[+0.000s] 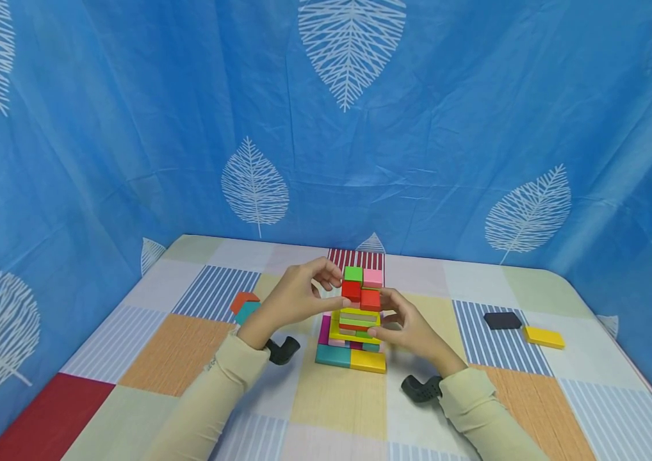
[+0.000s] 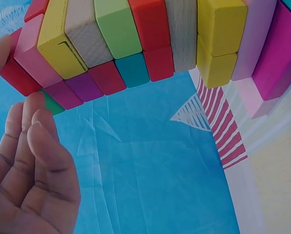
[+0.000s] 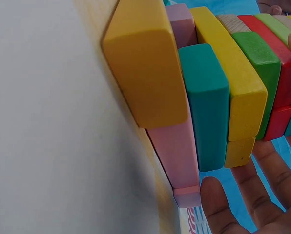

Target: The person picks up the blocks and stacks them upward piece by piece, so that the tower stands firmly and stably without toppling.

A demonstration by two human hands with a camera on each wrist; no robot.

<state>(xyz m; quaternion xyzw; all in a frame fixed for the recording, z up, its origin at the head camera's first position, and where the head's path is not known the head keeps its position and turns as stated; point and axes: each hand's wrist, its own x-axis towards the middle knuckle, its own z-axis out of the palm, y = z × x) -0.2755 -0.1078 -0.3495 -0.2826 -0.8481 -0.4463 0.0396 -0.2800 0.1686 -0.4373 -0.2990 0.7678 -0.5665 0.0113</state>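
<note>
A tall stack of coloured blocks (image 1: 358,318) stands in the middle of the table. My left hand (image 1: 303,291) is at the upper left of the stack, its thumb by a red block (image 1: 351,291) and its loosely bent fingers beside a green block (image 1: 353,273). In the left wrist view, the fingertips (image 2: 35,100) reach the top blocks' edge. On the other side, my right hand (image 1: 412,326) spreads its fingers along the stack, index by another red block (image 1: 370,299), thumb near the lower layers. Whether every fingertip touches is hard to tell.
An orange-red block (image 1: 244,299) and a teal block (image 1: 248,312) lie left of the stack, partly behind my left wrist. At the right lie a black block (image 1: 502,321) and a yellow block (image 1: 544,337). A blue leaf-print curtain (image 1: 407,160) hangs behind the patchwork-covered table (image 1: 337,403).
</note>
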